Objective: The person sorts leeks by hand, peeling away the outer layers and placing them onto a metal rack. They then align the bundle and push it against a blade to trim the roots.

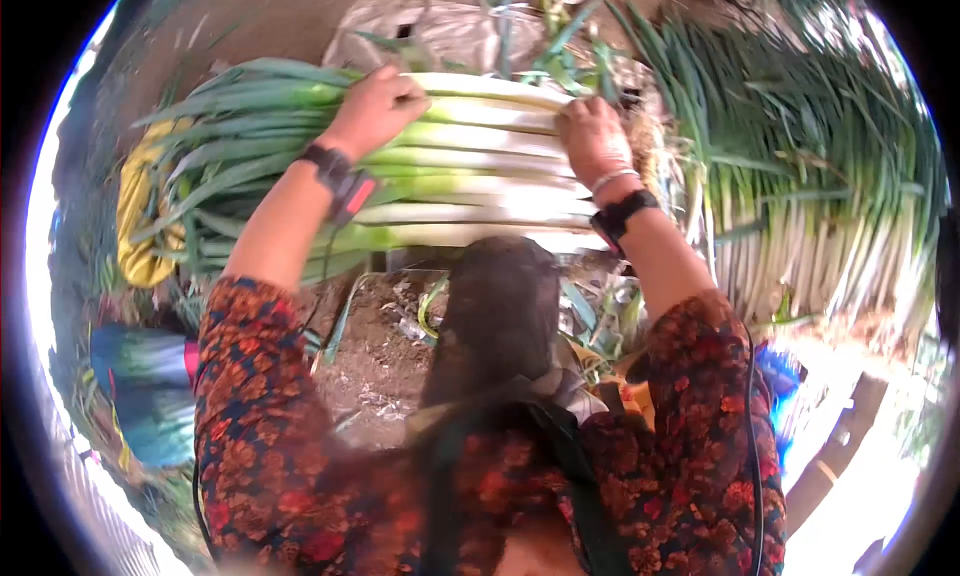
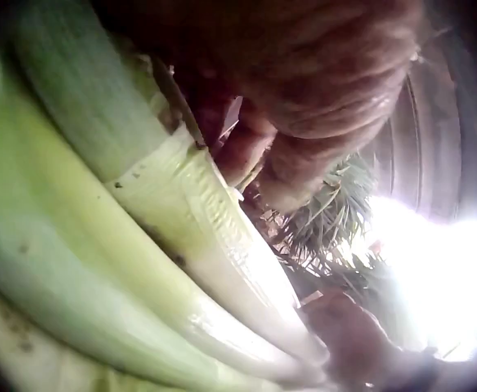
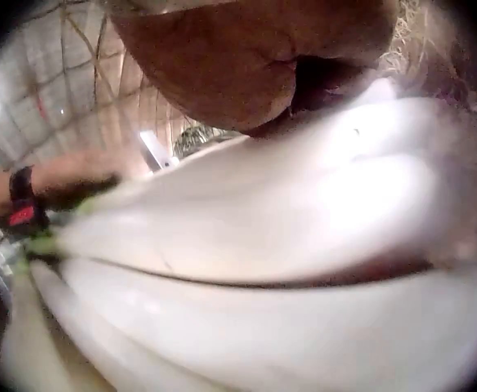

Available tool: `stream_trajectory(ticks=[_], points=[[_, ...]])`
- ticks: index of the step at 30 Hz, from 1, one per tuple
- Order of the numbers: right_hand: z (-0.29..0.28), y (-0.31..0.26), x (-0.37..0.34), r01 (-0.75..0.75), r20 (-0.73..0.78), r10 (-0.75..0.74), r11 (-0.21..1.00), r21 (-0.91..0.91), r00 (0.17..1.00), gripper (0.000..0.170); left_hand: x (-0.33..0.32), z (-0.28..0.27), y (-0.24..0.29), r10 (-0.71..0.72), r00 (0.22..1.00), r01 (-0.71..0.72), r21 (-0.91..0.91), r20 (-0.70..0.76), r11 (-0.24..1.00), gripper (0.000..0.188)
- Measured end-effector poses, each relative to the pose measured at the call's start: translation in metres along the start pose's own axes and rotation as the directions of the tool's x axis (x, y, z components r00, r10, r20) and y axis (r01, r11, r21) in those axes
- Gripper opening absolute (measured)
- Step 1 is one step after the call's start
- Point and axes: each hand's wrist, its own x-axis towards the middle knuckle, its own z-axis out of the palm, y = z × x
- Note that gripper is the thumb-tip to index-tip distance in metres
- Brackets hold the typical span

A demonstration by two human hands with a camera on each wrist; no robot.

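Long leeks [image 1: 490, 163] lie side by side in a row, green leaves to the left, white shanks to the right. My left hand [image 1: 372, 111] is at the far edge of the row, its curled fingers gripping the farthest leek [image 2: 181, 192] where green turns to white. Toward the root end, my right hand [image 1: 594, 144] bends over the same far edge and holds the white shank [image 3: 336, 143]. Part of its fingers is hidden behind the leeks in the right wrist view. Both wrists wear dark bands.
A large pile of leeks [image 1: 800, 166] lies on the right. Yellow cloth [image 1: 145, 211] shows under the leaf ends at left. A pale sack [image 1: 440, 31] lies beyond the row. Soil and scraps [image 1: 385, 346] cover the ground in front of me. A bundle in blue wrapping [image 1: 150, 391] stands at lower left.
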Motion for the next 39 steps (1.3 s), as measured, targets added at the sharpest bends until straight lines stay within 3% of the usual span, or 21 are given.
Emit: stream_trajectory(ticks=[1,3,4,6,8,10,14,17,20,21,24,27,28,30,31,33,34,36,37,38,39], points=[[0.033,0.027,0.004,0.143,0.041,-0.139,0.982,-0.124,0.989,0.017,-0.002,0.003,-0.002,0.046,0.999,-0.044,0.139,-0.011,0.989,0.031],[0.029,0.02,0.002,0.058,-0.073,-0.058,0.998,-0.002,0.996,0.016,-0.001,0.008,-0.008,0.149,0.989,-0.15,0.201,0.022,0.968,0.054],[0.01,0.011,0.001,0.009,-0.063,-0.003,0.996,0.093,0.998,0.017,0.002,0.012,-0.014,0.141,0.989,-0.146,0.209,0.037,0.967,0.057],[0.0,0.006,0.004,-0.059,0.009,0.059,0.997,0.052,0.998,0.019,0.005,0.008,-0.003,0.179,0.982,-0.188,0.215,0.059,0.958,0.057],[0.025,0.017,0.007,0.026,-0.109,-0.019,0.998,0.064,0.994,0.025,0.007,0.009,-0.006,0.227,0.973,-0.23,0.226,0.041,0.947,0.054],[-0.007,0.003,0.004,-0.07,0.049,0.063,0.985,0.157,0.997,0.036,0.007,0.008,-0.004,0.193,0.98,-0.199,0.198,0.052,0.96,0.052],[-0.014,0.009,0.005,-0.014,0.113,-0.012,0.974,0.227,0.994,0.03,0.013,0.016,-0.018,0.201,0.979,-0.2,0.266,0.023,0.943,0.054],[-0.012,0.007,0.019,-0.039,0.111,0.015,0.975,0.218,0.994,0.027,0.019,0.019,-0.023,0.129,0.99,-0.141,0.259,0.063,0.955,0.056],[0.013,0.003,0.032,-0.081,-0.019,0.085,0.985,0.153,0.996,0.027,0.021,0.02,-0.025,0.109,0.991,-0.126,0.257,0.078,0.958,0.059],[0.014,0.004,0.034,-0.138,0.012,0.139,0.968,0.209,0.99,0.029,0.021,0.019,-0.021,0.13,0.988,-0.148,0.297,0.079,0.943,0.059],[0.008,0.01,0.026,-0.191,0.104,0.165,0.919,0.346,0.981,0.032,0.019,0.009,0.009,-0.072,0.982,-0.008,0.415,0.175,0.91,0.062],[-0.023,0.018,0.008,-0.123,0.119,0.076,0.882,0.456,0.99,0.034,0.011,0.01,0.048,-0.109,0.99,0.024,0.654,0.089,0.756,0.062],[-0.04,0.023,-0.007,-0.108,0.141,0.04,0.853,0.511,0.989,0.034,0.008,0.01,0.067,-0.085,0.995,0.04,0.624,0.043,0.781,0.061],[-0.063,0.045,-0.039,0.009,-0.165,0.122,0.777,0.629,0.979,0.026,0.0,0.014,0.128,-0.05,0.998,0.067,0.557,-0.046,0.828,0.06],[-0.08,0.067,-0.061,0.015,-0.184,0.126,0.787,0.617,0.975,0.022,-0.002,0.021,0.148,0.095,0.992,-0.048,0.45,-0.084,0.892,0.059],[-0.113,0.118,-0.11,-0.204,-0.067,0.318,0.741,0.64,0.946,0.021,-0.004,0.041,0.181,0.356,0.915,-0.308,0.244,-0.19,0.92,0.056],[-0.109,0.154,-0.122,-0.251,-0.137,0.351,0.846,0.47,0.926,0.023,-0.009,0.053,0.206,0.333,0.933,-0.307,0.183,-0.136,0.934,0.053],[-0.111,0.233,-0.163,-0.55,0.006,0.586,0.757,0.352,0.81,0.026,-0.023,0.071,0.274,0.312,0.948,-0.311,0.032,-0.062,0.95,0.041],[-0.105,0.283,-0.19,-0.487,-0.185,0.55,0.822,0.296,0.815,0.023,-0.022,0.082,0.3,0.347,0.938,-0.347,-0.089,-0.021,0.934,0.034],[-0.109,0.328,-0.215,-0.587,-0.152,0.597,0.802,0.109,0.788,0.022,-0.028,0.097,0.326,0.384,0.92,-0.391,-0.151,-0.078,0.908,0.032],[-0.13,0.351,-0.234,-0.705,-0.181,0.7,0.708,0.042,0.691,0.021,-0.031,0.11,0.345,0.464,0.883,-0.469,-0.182,-0.073,0.864,0.032]])
